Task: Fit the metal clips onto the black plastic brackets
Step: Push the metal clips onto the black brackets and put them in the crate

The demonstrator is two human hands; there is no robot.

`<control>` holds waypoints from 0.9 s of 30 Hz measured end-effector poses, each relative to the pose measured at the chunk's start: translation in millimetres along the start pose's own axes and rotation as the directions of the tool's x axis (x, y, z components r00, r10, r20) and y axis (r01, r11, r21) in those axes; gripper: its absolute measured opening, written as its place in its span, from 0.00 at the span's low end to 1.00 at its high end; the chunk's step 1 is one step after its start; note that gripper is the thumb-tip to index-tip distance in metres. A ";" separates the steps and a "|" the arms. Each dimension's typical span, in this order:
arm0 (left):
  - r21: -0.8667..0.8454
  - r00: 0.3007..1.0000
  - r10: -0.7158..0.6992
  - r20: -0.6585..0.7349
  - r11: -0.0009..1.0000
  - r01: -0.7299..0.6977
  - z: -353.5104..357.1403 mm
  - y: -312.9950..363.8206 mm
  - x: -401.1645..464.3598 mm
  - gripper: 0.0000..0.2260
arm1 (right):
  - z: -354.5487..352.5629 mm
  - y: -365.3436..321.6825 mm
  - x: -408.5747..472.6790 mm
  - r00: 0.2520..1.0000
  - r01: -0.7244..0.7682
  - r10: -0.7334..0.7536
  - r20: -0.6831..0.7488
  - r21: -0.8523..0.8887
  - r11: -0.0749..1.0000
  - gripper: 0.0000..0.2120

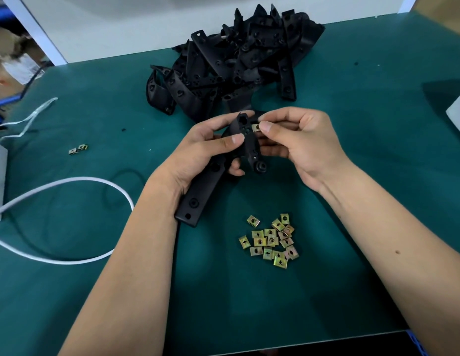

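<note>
Left hand (198,147) wrapped around long black plastic bracket (211,176), held above green desk (378,150); long axis running from near-left to far-right, far end up. Right hand (298,145) pinching small brass-coloured metal clip (255,127) between thumb and forefinger, clip touching bracket's right edge near far end. Likely next: push clip leftward onto that edge. Loose clip pile (271,241) on desk near, bracket heap (236,62) far.
</note>
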State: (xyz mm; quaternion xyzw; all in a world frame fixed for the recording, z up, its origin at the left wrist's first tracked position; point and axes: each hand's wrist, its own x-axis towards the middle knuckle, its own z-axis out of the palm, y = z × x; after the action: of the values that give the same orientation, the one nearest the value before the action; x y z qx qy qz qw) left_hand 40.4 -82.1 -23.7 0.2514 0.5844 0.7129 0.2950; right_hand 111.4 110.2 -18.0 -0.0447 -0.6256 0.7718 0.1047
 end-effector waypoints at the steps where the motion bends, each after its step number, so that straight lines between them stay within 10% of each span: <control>1: 0.002 1.000 -0.001 0.003 1.000 0.001 -0.4 -0.3 0.3 0.20 | 0.0 -0.2 -0.1 1.000 0.004 -0.004 0.001 -0.002 1.000 0.04; 27: 0.168 0.999 0.006 0.034 0.986 -0.012 0.1 -4.5 4.8 0.24 | -7.2 -3.1 -0.8 0.993 0.048 -0.023 0.113 -0.225 0.973 0.10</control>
State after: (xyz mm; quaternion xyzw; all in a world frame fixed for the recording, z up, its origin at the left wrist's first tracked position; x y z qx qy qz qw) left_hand 37.7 -77.9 -28.0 0.2901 0.6363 0.6580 0.2793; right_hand 113.9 117.6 -16.6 -0.0029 -0.7154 0.6943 0.0781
